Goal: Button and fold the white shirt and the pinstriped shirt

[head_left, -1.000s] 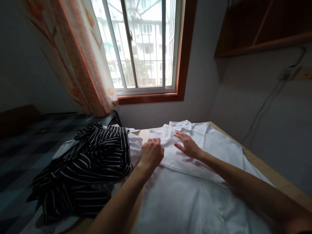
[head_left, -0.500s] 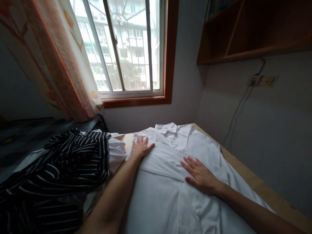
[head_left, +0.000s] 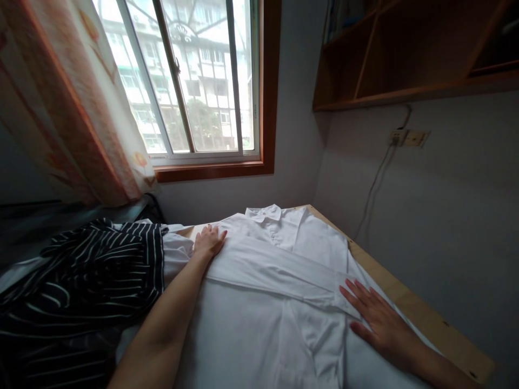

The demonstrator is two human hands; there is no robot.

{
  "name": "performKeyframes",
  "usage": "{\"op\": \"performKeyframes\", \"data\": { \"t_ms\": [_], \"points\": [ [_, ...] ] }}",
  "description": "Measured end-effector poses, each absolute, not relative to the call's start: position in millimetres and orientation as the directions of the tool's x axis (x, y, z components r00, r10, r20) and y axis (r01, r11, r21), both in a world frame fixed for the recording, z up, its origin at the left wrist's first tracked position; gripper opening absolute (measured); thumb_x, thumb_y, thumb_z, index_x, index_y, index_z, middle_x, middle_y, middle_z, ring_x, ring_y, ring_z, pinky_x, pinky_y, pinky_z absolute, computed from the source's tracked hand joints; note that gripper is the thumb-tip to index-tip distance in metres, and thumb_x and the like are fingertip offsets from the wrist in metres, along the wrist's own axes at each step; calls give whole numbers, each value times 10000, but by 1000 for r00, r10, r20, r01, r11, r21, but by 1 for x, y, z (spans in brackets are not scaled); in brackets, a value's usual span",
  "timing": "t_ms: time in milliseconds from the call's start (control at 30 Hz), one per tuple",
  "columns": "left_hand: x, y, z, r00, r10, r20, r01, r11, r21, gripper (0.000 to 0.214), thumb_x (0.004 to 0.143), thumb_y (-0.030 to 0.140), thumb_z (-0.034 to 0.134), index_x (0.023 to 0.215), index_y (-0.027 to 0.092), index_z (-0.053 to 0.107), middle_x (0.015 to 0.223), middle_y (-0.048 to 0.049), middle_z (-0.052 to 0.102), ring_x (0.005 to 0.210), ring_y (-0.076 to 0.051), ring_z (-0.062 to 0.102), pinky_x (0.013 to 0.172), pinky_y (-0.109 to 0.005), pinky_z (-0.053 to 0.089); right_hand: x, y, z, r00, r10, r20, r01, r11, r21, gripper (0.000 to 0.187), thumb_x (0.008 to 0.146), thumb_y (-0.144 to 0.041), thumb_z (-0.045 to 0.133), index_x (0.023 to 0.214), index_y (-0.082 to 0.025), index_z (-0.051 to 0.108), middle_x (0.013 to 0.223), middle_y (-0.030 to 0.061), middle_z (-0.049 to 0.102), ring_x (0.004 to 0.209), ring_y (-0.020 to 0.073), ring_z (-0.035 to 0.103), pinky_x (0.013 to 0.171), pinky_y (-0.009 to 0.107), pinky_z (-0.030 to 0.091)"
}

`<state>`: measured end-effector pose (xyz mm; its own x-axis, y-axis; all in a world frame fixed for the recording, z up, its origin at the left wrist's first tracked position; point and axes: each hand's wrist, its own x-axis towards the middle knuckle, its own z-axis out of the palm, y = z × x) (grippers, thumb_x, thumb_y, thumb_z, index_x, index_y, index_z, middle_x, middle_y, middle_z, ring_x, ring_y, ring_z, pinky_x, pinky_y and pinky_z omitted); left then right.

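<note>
A white collared shirt (head_left: 243, 324) lies spread out, its collar at the far end. One sleeve (head_left: 275, 267) is folded across the body, reaching towards the right side. My left hand (head_left: 208, 241) rests on the shirt's left edge near the shoulder fold, thumb apart from the fingers; the fingers look slightly bent and their tips are partly hidden. Flat on the cuff end of the folded sleeve lies my right hand (head_left: 375, 319), its fingers spread.
Black-and-white striped clothing (head_left: 109, 270) is heaped on the left, over some white cloth (head_left: 176, 251). A wooden board (head_left: 421, 308) shows under the shirt's right edge. Beyond are a window (head_left: 203, 97), a curtain (head_left: 77, 108), a wall shelf (head_left: 405, 94) and a power socket (head_left: 407, 138).
My right hand has slid right along the sleeve to the cuff end. My left hand has shifted left to the shirt's edge, its fingers less spread. The view has turned slightly right.
</note>
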<state>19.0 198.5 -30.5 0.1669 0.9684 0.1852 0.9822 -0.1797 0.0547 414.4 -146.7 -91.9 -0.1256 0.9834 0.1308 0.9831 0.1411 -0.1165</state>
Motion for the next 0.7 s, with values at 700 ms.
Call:
{"op": "performKeyframes", "data": {
  "t_ms": [700],
  "points": [
    [-9,128,1,64,996,-57,734,-8,680,511,784,318,638,1269,179,558,1318,-108,576,1155,-231,570,889,-252,464,169,-142,-1,-923,338,187,281,920,-275,625,953,-423,489,1505,-273,236,1566,67,292,1447,251,219,1175,494,182]
  ]
}}
